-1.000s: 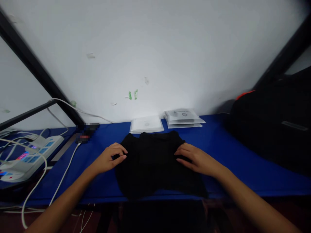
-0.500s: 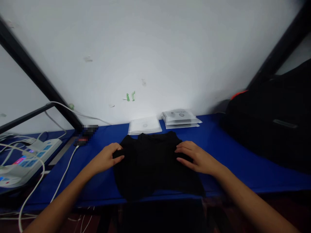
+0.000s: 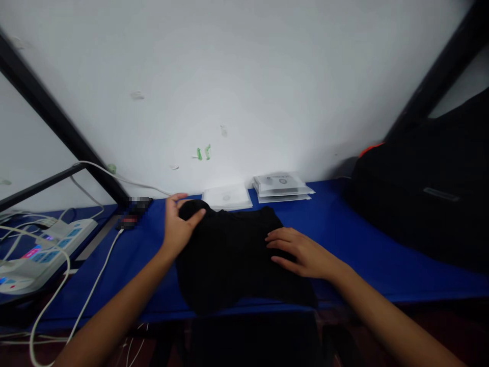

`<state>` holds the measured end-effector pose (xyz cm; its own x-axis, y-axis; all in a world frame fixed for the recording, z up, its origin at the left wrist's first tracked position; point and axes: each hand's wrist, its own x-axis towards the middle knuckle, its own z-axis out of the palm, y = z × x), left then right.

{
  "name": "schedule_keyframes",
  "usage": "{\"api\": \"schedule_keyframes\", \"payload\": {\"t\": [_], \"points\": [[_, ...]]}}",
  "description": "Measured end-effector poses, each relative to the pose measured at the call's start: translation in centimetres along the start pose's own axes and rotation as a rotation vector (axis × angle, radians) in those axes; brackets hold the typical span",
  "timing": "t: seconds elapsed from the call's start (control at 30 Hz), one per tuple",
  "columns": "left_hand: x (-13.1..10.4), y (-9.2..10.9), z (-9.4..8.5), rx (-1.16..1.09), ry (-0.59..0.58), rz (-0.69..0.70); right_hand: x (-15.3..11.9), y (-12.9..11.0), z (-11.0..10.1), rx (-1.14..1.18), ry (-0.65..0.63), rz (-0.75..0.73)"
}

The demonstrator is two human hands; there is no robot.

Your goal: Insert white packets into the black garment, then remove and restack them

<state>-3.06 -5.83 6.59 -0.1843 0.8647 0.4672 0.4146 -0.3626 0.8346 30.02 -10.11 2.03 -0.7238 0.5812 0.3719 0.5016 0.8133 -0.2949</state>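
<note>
A black garment (image 3: 237, 255) is spread on the blue tabletop, its lower edge close to the front of the table. It looks like a small top or a pair of shorts; I cannot tell which. My left hand (image 3: 179, 224) grips its upper left corner between thumb and fingers, and the cloth there is bunched and slightly raised. On the right part of the garment lies my right hand (image 3: 300, 252), palm down with fingers stretched out and a little apart, holding nothing.
Behind the garment, against the wall, are a flat white packet (image 3: 227, 196) and a stack of plastic-wrapped packets (image 3: 281, 184). A big black bag (image 3: 420, 199) stands at the right. To the left are a white power strip (image 3: 49, 255), cables and a dark, blurred device (image 3: 133, 211).
My left hand has moved up and away from me along the garment's left side to its upper corner, lifting the cloth there. My right hand has shifted slightly left and lies flatter.
</note>
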Motion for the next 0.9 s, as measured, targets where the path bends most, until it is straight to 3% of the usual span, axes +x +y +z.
{"api": "schedule_keyframes", "payload": {"t": [0.13, 0.17, 0.23, 0.37, 0.47, 0.57, 0.73, 0.9], "points": [[-2.3, 0.0, 3.1, 0.369, -0.554, 0.273, -0.1, -0.1, -0.1, 0.018, 0.007, 0.007], [-2.8, -0.1, 3.5, 0.455, -0.644, 0.324, -0.1, -0.1, -0.1, 0.022, 0.011, 0.007], [-3.6, -0.3, 4.0, 0.575, -0.71, 0.385, -0.1, -0.1, -0.1, 0.03, 0.013, 0.009], [-3.9, -0.2, 2.8, 0.479, -0.63, 0.391, -0.1, -0.1, 0.0, 0.042, 0.01, 0.02], [-3.3, -1.0, 0.9, 0.38, -0.413, 0.338, -0.1, -0.1, 0.0, 0.046, 0.009, 0.022], [-3.2, -3.0, -0.9, 0.383, -0.243, 0.199, 0.0, -0.2, -0.1, 0.044, 0.002, 0.032], [-4.1, -5.4, -2.0, 0.653, -0.333, 0.05, -0.1, -0.4, -0.3, 0.046, 0.0, 0.031], [-3.4, -4.6, -1.0, 0.758, -0.374, 0.052, -0.2, -0.3, -0.2, 0.045, 0.014, 0.03]]}}
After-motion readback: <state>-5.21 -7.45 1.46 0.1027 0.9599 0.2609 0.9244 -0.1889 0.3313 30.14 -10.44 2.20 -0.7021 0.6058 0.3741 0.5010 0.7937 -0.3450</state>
